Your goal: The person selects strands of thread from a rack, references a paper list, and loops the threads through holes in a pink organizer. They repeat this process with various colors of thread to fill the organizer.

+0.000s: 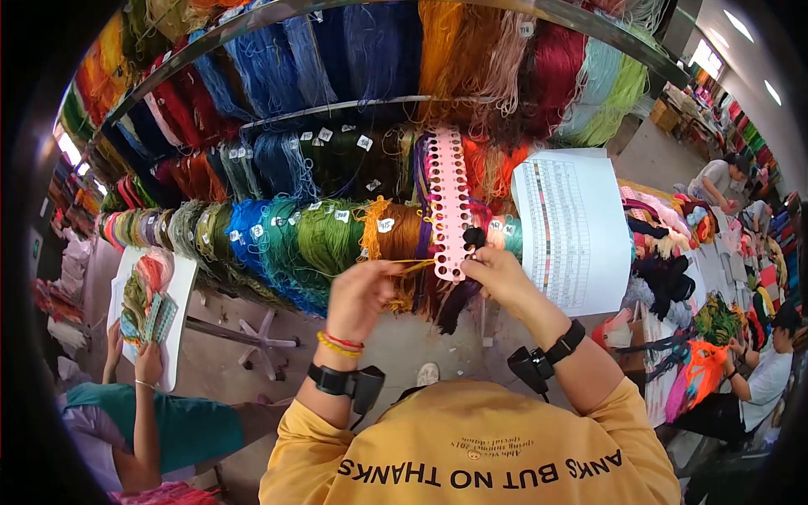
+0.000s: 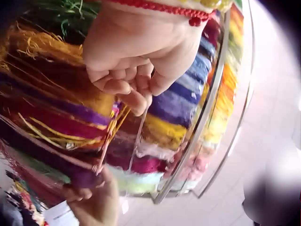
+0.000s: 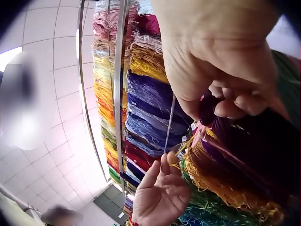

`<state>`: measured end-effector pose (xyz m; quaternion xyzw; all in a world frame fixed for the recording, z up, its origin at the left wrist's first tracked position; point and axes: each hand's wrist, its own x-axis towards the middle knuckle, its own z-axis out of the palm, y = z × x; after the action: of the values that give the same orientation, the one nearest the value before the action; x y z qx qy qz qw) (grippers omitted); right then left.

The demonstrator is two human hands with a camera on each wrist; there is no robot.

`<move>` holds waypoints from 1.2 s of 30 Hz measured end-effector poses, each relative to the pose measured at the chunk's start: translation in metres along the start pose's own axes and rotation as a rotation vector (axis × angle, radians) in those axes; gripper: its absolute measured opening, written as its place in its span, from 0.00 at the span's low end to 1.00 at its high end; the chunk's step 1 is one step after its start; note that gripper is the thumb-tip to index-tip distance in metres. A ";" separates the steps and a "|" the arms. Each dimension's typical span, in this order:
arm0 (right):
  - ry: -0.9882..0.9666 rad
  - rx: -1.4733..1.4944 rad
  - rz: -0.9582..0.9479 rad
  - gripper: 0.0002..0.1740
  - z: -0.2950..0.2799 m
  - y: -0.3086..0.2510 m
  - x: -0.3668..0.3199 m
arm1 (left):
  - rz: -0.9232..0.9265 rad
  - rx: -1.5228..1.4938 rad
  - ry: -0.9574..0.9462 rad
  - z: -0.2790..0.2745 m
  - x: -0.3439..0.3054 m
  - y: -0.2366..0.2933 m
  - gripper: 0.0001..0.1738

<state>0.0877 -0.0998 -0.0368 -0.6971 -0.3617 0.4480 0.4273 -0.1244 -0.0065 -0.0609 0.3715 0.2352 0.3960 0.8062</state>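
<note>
A long pink thread card with holes along both edges stands in front of the hanging skeins. My right hand grips its lower right end, where dark thread is bunched between thumb and fingers. More dark thread hangs below the card. To the left, my left hand pinches yellow thread, which stretches from the fingertips to the card's lower end. In the left wrist view the thumb and curled fingers of that hand meet above the yellow strands.
Coloured skeins fill the racks behind the card, under a metal rail. A printed chart sheet hangs right of the card. At left, another person holds a white board. People sit at right beside a thread-laden table.
</note>
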 end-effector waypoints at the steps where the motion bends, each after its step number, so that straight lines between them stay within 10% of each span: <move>1: 0.014 0.007 0.009 0.12 0.000 0.001 0.001 | -0.014 -0.133 0.019 -0.026 0.004 0.000 0.12; 5: 0.039 0.041 -0.014 0.11 -0.004 0.000 -0.001 | 0.152 -0.436 0.320 -0.127 -0.016 0.038 0.19; 8: 0.032 0.071 -0.026 0.11 -0.006 -0.003 -0.005 | 0.463 -0.078 0.983 -0.178 -0.046 0.059 0.14; 11: 0.016 0.055 -0.059 0.12 -0.006 0.000 -0.002 | 0.310 1.216 1.101 -0.263 -0.074 0.046 0.09; 14: 0.012 0.012 -0.086 0.16 -0.007 0.004 -0.002 | 0.823 2.172 1.000 -0.165 -0.066 0.026 0.10; 17: -0.036 0.019 -0.101 0.17 -0.010 0.004 -0.005 | 0.253 1.075 0.324 -0.105 -0.035 -0.009 0.08; 21: -0.109 0.032 -0.055 0.18 -0.017 0.000 -0.015 | -0.107 0.513 -0.177 0.003 -0.005 -0.036 0.12; 36: 0.082 -0.817 -0.122 0.28 -0.101 -0.010 -0.092 | -0.191 0.252 -0.128 0.032 0.020 -0.055 0.07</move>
<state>0.1496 -0.2046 0.0253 -0.8039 -0.5329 0.2133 0.1554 -0.0658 -0.0266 -0.0861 0.4700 0.2653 0.2607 0.8005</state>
